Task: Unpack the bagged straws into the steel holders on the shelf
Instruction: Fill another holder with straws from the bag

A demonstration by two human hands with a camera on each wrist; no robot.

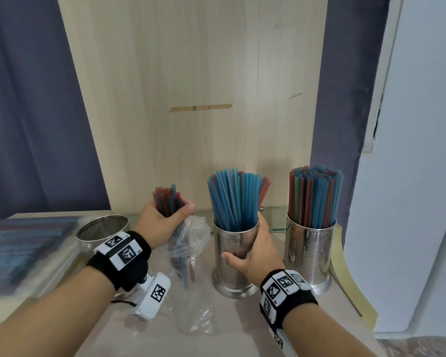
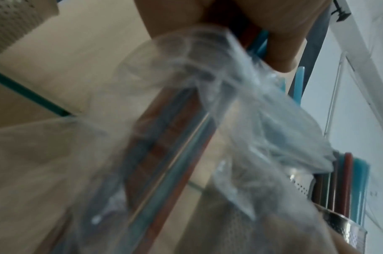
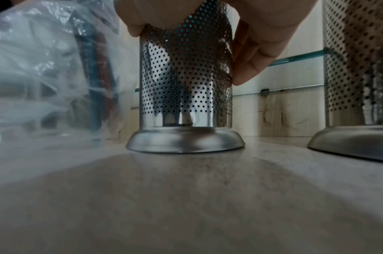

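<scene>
Fingers [image 1: 184, 211] of our left hand [image 1: 162, 222] clench a straw bundle [image 1: 169, 202] half out of its clear bag [image 1: 191, 253], just left of the middle holder [image 1: 233, 256]. Our right hand [image 1: 255, 256] grips that holder; an empty holder [image 1: 102, 228] stands further left, a full one [image 1: 310, 251] right.

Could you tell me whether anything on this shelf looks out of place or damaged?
Nothing is spilled or tipped: the middle holder and right holder stand upright, full of straws. One oddity: a bare strip on the wooden back panel, like a scar where something came off. The empty holder sits left.
</scene>
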